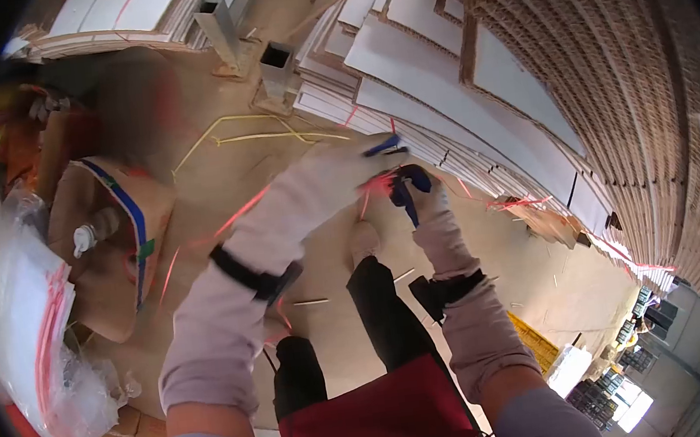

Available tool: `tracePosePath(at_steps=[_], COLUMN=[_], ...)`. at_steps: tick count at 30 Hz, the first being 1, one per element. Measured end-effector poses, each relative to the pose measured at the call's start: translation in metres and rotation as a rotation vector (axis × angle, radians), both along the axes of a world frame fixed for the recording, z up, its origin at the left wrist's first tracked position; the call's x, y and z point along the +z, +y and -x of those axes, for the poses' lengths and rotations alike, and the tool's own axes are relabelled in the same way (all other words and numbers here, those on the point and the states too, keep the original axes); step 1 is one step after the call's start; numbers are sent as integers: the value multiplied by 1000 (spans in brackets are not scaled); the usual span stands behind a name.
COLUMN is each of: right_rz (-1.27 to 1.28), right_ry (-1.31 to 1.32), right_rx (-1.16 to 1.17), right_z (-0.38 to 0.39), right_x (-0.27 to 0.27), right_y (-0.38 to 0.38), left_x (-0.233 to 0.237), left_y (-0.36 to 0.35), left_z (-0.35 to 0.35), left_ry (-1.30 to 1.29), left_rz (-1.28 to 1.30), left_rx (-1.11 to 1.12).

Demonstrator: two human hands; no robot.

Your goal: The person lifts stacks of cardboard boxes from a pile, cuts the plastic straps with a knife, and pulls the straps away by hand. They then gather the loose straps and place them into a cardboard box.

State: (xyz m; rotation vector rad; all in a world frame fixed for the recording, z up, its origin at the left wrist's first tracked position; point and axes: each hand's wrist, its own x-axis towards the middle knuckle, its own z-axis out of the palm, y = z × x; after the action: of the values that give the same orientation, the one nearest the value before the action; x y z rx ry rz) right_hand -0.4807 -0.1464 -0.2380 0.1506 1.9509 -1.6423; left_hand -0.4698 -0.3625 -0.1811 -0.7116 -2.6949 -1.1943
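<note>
My left hand (379,156), in a dark glove below a pale sleeve, is smeared by motion, so its grip is unclear. Just beside it is my right hand (414,187) in a dark blue glove, its fingers closed on red plastic string (378,184). The string bunches between the two hands, and a strand hangs below them. Both hands are at the near edge of a stack of white-faced cardboard sheets (438,79). More red string (529,201) runs along the sheet edges on the right.
A tall pile of corrugated cardboard (583,62) curves up the right side. Two square metal posts (276,67) stand ahead. Yellow strapping (263,136) lies on the floor (319,248). At left are an open carton (103,247) and a plastic-wrapped white bundle (20,316).
</note>
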Motion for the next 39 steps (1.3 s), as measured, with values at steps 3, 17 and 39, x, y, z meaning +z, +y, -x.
tracePosePath(at_steps=[3,17,39], right_rz=[-323,-799,-32], right_ry=[127,1261,200], right_rx=[202,1269,0], right_z=[21,14,35], right_x=[-4,-11,-119], right_y=[23,-97,-53], left_x=[-52,26,-80], left_y=[31,-77,-74], left_z=[34,-326,-130], left_ry=[-15,-1281,-328], left_rz=[164,-939,-299], left_rx=[-73,980,354])
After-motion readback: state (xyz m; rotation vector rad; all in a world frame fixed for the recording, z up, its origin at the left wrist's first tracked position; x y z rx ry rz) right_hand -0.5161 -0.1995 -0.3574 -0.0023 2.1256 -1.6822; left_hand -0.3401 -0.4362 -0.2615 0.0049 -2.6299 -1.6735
